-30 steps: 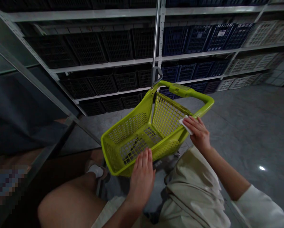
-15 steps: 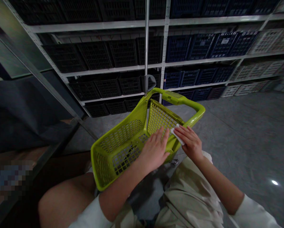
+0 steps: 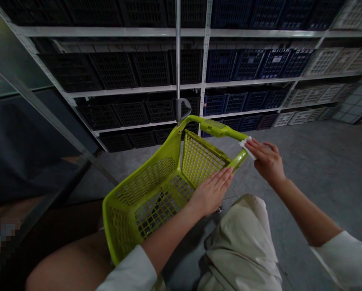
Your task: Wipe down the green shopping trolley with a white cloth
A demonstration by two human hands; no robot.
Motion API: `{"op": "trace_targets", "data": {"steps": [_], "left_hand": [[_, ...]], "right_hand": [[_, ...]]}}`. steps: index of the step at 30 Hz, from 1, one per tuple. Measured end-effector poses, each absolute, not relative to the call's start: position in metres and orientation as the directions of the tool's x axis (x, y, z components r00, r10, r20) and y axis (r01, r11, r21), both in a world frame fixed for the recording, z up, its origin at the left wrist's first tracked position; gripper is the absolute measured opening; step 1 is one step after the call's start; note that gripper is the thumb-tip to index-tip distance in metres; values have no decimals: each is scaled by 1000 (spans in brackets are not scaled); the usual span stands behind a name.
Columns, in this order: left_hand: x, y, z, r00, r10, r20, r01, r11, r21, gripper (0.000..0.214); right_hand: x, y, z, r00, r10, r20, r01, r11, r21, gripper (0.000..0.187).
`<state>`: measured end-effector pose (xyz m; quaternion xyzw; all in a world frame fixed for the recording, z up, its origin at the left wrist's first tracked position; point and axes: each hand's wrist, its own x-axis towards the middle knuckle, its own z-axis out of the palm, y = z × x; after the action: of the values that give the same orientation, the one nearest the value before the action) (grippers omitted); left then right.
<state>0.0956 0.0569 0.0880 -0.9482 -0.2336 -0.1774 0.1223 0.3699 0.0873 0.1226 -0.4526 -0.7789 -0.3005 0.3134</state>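
Observation:
A lime-green plastic shopping cart (image 3: 156, 161) with lattice walls stands tilted across my view, between my legs. Against the upper bend of its handle (image 3: 233, 133) my right hand (image 3: 268, 161) presses a folded white wipe (image 3: 247, 146), pinched under the fingers; whether it is cloth or paper I cannot tell. My left hand (image 3: 213, 190) lies on the cart's near side rim, just below the handle, its fingers stretched out and close together. That hand's thumb is hidden. A grey holder with a tall metal pole (image 3: 178, 60) rises from the cart's far corner.
White metal shelving (image 3: 129, 91) spans the background, with rows of black crates (image 3: 110, 68), blue crates (image 3: 222, 64) and pale crates (image 3: 322, 58). A metal bar (image 3: 47, 105) slants down at left beside dark sheeting. My knees flank the cart on the grey floor (image 3: 314, 157).
My right hand has moved up and right along the handle to its bend with the wipe. My left hand has come down onto the side rim. The view has shifted slightly.

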Motion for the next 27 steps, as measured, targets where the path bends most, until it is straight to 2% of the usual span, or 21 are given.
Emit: {"op": "trace_targets", "data": {"steps": [6, 8, 10, 13, 18, 20, 23, 25, 27], "left_hand": [[92, 57, 89, 834, 388, 392, 487, -851, -195, 63], [90, 58, 89, 834, 389, 391, 484, -855, -183, 62], [89, 59, 89, 836, 389, 386, 479, -861, -170, 60], [88, 61, 89, 842, 375, 388, 465, -869, -168, 60], [75, 64, 94, 861, 357, 361, 448, -870, -208, 58], [66, 66, 97, 864, 374, 336, 457, -863, -214, 59], [55, 68, 98, 863, 404, 304, 473, -858, -200, 62], [56, 64, 97, 824, 472, 313, 535, -830, -158, 64], [65, 55, 95, 717, 601, 353, 661, -747, -72, 67]], "right_hand": [[343, 64, 111, -578, 496, 648, 759, 617, 205, 71], [361, 74, 117, -560, 511, 652, 777, 597, 200, 68], [377, 85, 122, -472, 532, 703, 842, 508, 181, 65], [371, 87, 122, -383, 510, 770, 891, 424, 162, 65], [331, 70, 116, -533, 487, 692, 793, 573, 207, 66], [337, 75, 121, -539, 487, 687, 794, 567, 221, 61], [357, 91, 131, -435, 486, 758, 864, 463, 198, 57], [356, 96, 133, -381, 470, 796, 888, 425, 174, 58], [337, 90, 130, -393, 467, 792, 875, 455, 166, 60]]}}
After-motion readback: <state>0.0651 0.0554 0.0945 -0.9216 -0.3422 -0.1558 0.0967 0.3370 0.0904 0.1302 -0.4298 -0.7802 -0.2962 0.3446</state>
